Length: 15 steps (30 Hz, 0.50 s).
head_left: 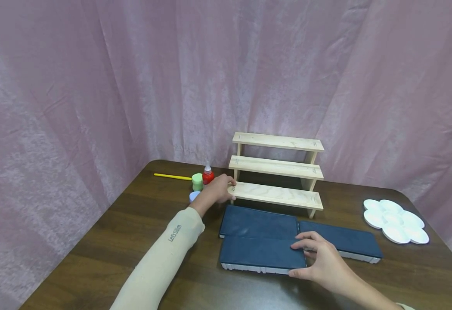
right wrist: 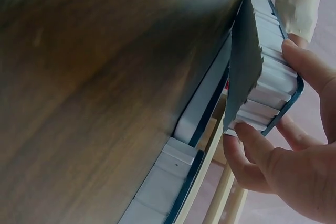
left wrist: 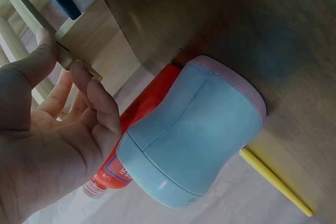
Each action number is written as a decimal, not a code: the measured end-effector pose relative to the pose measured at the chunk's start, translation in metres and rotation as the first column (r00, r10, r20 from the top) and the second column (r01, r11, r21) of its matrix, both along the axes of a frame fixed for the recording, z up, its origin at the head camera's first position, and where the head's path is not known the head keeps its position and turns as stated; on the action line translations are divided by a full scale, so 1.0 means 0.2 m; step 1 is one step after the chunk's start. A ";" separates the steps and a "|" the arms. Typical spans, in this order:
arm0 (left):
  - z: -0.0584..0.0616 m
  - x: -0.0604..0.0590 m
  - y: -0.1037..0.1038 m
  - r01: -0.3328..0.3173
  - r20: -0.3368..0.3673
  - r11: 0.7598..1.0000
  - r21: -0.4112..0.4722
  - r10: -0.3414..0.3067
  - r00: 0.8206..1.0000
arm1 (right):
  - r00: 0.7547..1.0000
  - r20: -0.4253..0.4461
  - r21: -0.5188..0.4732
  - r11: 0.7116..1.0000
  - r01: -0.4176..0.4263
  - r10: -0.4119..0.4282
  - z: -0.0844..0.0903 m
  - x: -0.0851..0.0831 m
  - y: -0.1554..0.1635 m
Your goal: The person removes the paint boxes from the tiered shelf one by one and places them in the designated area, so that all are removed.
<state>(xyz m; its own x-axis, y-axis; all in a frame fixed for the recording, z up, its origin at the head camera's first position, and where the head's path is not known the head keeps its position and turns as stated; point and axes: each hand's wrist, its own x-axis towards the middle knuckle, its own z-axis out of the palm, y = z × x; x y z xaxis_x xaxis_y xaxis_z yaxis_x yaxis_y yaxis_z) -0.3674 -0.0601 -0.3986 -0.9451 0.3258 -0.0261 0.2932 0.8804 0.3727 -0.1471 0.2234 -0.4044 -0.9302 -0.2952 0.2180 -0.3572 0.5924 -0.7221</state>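
Note:
My left hand [head_left: 218, 191] [left wrist: 47, 145] grips the left end of the lowest shelf of a three-step wooden rack [head_left: 276, 168] [left wrist: 100, 45], thumb on top. My right hand [head_left: 319, 258] [right wrist: 294, 171] holds the right end of the front dark blue flat case [head_left: 262, 253] [right wrist: 244, 72], fingers on its lid and thumb at its white front side. A second blue case [head_left: 257, 221] lies just behind it and a third [head_left: 340, 240] to its right.
Left of the rack stand a red bottle [head_left: 208, 175] [left wrist: 152, 93], a green cup [head_left: 197, 181] and a light blue cup [head_left: 193, 196] [left wrist: 189, 140]. A yellow stick [head_left: 171, 176] [left wrist: 275, 182] lies behind them. A white palette [head_left: 396, 219] sits on the brown table [head_left: 133, 224], far right.

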 end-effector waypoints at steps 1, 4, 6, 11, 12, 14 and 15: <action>0.00 0.00 0.00 -0.002 0.003 1.000 -0.001 0.002 1.000 | 1.000 0.007 0.000 1.000 -0.002 0.002 0.00 0.00 0.00; 0.00 0.00 0.00 -0.004 0.007 1.000 -0.001 0.004 1.000 | 1.000 0.025 0.000 1.000 -0.009 0.009 0.00 0.00 0.00; 0.01 0.01 0.00 0.000 0.002 1.000 0.003 0.000 1.000 | 0.999 0.032 -0.001 1.000 -0.009 0.009 0.00 0.00 0.00; 0.01 0.01 0.00 0.003 -0.005 1.000 0.013 -0.003 1.000 | 0.999 0.052 -0.011 1.000 -0.014 0.015 -0.01 0.00 0.00; 0.01 0.01 0.00 0.002 -0.004 1.000 0.014 -0.002 1.000 | 0.998 0.056 -0.011 1.000 -0.016 0.016 -0.01 0.00 0.00; 0.01 0.01 0.00 0.001 -0.003 1.000 0.010 -0.001 1.000 | 0.998 0.060 -0.008 1.000 -0.018 0.019 -0.02 0.00 0.00; 0.01 0.01 0.00 0.000 -0.003 1.000 0.008 0.000 1.000 | 0.998 0.062 -0.005 1.000 -0.019 0.020 -0.02 0.00 0.00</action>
